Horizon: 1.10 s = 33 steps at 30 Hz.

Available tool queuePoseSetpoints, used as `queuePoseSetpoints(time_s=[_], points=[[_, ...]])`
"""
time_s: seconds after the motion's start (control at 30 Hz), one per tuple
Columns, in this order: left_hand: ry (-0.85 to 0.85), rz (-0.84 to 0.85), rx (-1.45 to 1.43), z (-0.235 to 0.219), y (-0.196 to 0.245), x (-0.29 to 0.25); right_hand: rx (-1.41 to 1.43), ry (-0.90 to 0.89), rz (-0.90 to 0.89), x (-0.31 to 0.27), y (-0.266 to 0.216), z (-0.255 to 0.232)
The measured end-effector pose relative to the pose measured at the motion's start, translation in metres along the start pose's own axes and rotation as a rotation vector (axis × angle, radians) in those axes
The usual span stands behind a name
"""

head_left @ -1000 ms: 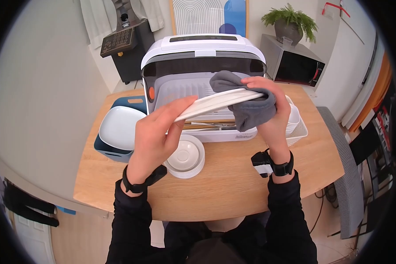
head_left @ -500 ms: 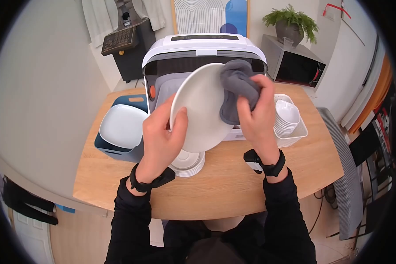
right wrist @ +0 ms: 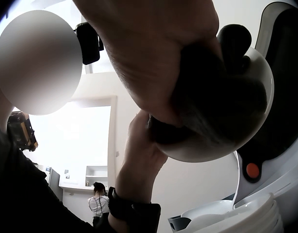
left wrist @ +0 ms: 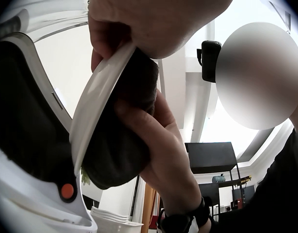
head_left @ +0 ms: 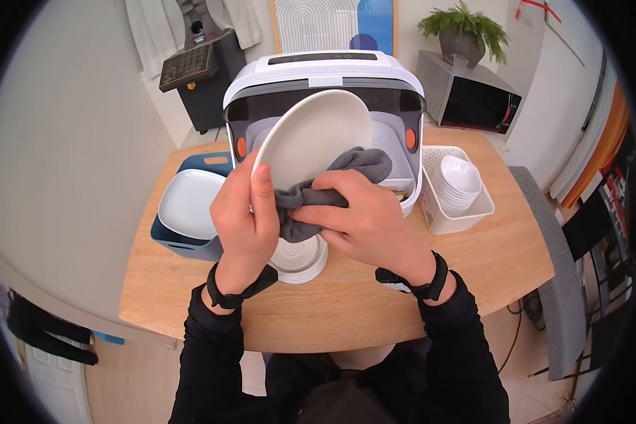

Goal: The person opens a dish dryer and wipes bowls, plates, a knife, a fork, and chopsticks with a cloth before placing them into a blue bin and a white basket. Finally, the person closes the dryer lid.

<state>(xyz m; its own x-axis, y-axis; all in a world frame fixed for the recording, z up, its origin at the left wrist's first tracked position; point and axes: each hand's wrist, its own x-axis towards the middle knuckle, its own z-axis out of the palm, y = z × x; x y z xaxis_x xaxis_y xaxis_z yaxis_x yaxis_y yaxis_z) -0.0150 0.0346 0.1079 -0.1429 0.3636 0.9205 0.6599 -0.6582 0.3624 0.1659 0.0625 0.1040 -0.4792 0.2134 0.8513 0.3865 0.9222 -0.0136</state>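
Note:
A white plate [head_left: 311,134] is held up and tilted in front of the open white cabinet [head_left: 325,71]. My left hand [head_left: 244,212] grips its left edge, thumb along the near face. In my right hand [head_left: 371,219] is a bunched grey cloth [head_left: 364,166], pressed against the plate's lower face. The left wrist view shows the plate [left wrist: 98,104] nearly edge-on, with the dark cloth [left wrist: 120,150] spread over one side under the right hand's fingers. Below the hands stands a stack of small white plates [head_left: 300,265], partly hidden by them.
At the left a blue basket [head_left: 191,247] bears white square plates [head_left: 194,205]. A white basket [head_left: 445,222] at the right holds stacked white bowls [head_left: 461,184]. Behind are a microwave [head_left: 477,102] and a potted fern [head_left: 463,35]. The wooden table [head_left: 374,318] has a curved front edge.
The plate has turned from edge-on to face me. The right hand and cloth have moved from its right side down and left to its lower part. The left hand still holds the edge.

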Motion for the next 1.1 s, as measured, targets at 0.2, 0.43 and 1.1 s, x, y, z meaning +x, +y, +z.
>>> queuePoseSetpoints(time_s=[0.2,0.43,1.1], points=[[0.008,0.098,0.067,-0.007,0.006,0.004,-0.248,-0.058,0.126,-0.003,0.023,-0.014],[-0.073,0.171,-0.012,-0.003,0.027,-0.001,-0.153,0.326,0.222,0.001,0.025,-0.018],[-0.106,0.192,0.106,0.004,0.005,0.006,-0.201,0.247,0.339,0.000,0.052,-0.025]])
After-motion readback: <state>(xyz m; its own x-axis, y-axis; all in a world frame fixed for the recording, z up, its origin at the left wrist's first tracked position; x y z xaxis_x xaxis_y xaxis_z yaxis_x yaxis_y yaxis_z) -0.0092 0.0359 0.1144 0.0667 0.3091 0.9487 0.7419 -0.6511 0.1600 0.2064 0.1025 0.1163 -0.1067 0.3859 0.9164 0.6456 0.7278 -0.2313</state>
